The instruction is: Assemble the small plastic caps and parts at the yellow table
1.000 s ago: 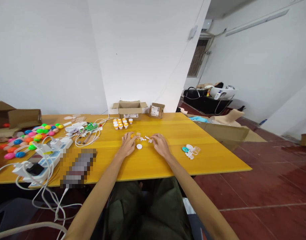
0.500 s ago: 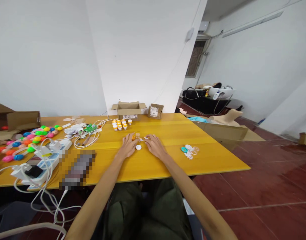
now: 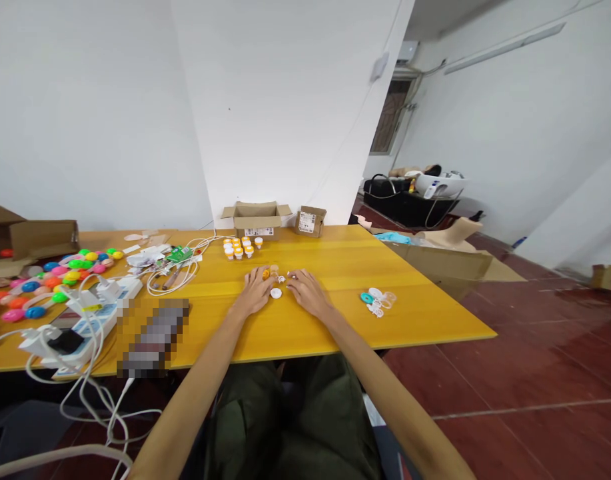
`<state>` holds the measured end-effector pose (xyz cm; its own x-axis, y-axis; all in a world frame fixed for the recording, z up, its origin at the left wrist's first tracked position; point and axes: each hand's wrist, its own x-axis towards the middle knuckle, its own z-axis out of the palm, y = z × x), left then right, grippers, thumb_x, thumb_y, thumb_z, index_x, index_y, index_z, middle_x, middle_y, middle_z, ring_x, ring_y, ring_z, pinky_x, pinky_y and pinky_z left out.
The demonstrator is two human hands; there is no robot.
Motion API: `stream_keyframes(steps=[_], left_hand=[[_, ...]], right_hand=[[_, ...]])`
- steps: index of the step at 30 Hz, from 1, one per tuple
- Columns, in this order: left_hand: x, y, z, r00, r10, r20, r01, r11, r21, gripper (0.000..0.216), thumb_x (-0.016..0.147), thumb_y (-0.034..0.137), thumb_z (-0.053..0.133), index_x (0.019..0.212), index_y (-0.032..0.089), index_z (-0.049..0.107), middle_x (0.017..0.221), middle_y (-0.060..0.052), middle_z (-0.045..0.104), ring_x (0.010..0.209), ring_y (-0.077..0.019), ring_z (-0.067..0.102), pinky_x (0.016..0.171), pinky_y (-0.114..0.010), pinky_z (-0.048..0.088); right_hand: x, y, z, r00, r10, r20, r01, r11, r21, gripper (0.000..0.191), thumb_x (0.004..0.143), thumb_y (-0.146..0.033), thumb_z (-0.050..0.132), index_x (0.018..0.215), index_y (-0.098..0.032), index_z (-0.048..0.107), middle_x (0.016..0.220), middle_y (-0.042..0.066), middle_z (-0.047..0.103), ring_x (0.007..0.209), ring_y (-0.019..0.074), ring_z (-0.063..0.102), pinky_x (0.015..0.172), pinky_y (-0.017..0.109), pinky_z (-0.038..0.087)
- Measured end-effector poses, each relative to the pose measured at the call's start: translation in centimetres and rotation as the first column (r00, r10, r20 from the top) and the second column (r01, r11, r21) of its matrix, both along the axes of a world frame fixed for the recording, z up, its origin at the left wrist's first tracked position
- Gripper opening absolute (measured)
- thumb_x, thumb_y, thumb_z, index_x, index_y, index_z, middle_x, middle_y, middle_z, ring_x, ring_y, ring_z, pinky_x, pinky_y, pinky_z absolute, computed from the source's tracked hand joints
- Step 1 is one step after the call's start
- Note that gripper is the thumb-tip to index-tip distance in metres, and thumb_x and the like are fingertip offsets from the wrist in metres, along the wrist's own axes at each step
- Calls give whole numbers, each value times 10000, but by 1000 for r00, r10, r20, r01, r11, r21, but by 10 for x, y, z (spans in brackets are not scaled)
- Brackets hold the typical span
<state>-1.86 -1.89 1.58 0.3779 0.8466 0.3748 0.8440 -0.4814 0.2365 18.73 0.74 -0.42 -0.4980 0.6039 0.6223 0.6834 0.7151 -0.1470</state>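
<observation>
Between left grip (image 3: 256,291) and right grip (image 3: 308,292) lies a white disc (image 3: 276,293); whether either is holding anything, I cannot tell.

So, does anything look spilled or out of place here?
Coloured balls lie loose outside the open leftmost box, as if spilled, and white cables trail untidily over the edge of the table. The white parts between the left hand and right hand are too small to check for damage.
</observation>
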Motion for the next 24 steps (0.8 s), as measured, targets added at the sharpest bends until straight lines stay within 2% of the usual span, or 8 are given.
stream_keyframes(steps=[7, 16, 24], left_hand=[[-1, 0, 2, 999, -41, -6, 41, 999, -18, 475, 920, 132, 399, 1270, 383, 600, 1444, -54, 426, 1281, -274, 385, 1051, -514, 369], [-1, 2, -2, 1000, 5, 11, -5, 1000, -3, 377, 921, 163, 420, 1178, 338, 633, 1438, -64, 443, 1278, -281, 393, 1047, -514, 375], [-1, 3, -5, 998, 52, 29, -52, 998, 20, 284, 933, 218, 463, 1161, 314, 603, 1387, -65, 480, 1266, -273, 404, 1048, -497, 372]], right_hand=[[0, 0, 2, 999, 47, 0, -47, 999, -7, 156, 930, -166, 550, 907, -247, 682, 1070, 92, 668, 1013, 246, 614, 889, 439, 519], [2, -3, 5, 997, 74, -1, -74, 997, 19, 147, 936, -163, 534, 908, -242, 654, 1027, 87, 674, 997, 236, 622, 879, 423, 531], [1, -4, 6, 998, 56, 11, -56, 998, 0, 135, 933, -162, 535, 894, -238, 640, 1036, 85, 673, 1006, 233, 620, 889, 419, 530]])
